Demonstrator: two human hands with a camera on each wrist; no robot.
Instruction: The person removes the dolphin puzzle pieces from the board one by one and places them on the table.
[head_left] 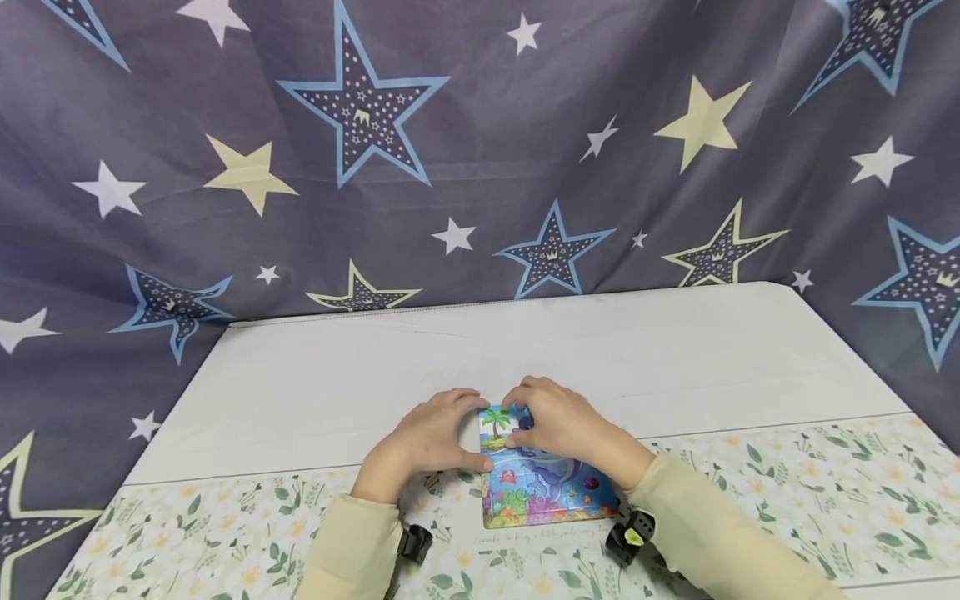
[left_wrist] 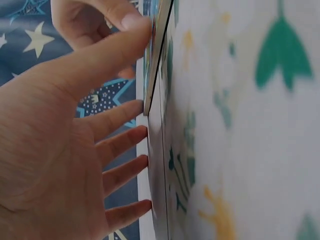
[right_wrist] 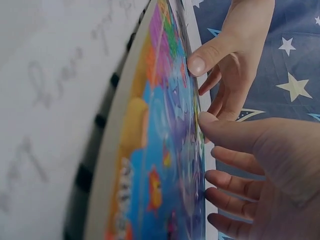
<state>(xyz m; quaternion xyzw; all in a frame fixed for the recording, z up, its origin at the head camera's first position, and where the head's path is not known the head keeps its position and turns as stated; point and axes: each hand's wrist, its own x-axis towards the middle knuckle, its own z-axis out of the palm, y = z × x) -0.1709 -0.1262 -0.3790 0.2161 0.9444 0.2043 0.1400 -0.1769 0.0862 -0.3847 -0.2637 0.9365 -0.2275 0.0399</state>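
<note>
A colourful jigsaw puzzle (head_left: pixel 540 500) with a sea scene lies flat on the table, showing a palm tree, a dolphin, a crab and coral. My left hand (head_left: pixel 431 433) is at its left side, thumb on the left edge and index finger by the top left corner. Over the upper part is my right hand (head_left: pixel 562 421), its thumb and index fingertip touching the surface around the palm tree corner. In the left wrist view, the fingers of the left hand (left_wrist: pixel 55 135) are spread and fairly straight. The right hand (right_wrist: pixel 270 170) also has extended fingers; it covers part of the puzzle's top right.
The table has a white rear part (head_left: pixel 375 358) and a flowered cloth (head_left: pixel 750 492) in front. Handwriting-style print runs just below the puzzle. A dark curtain (head_left: pixel 480 150) with stars hangs behind the table. Each wrist wears a black camera.
</note>
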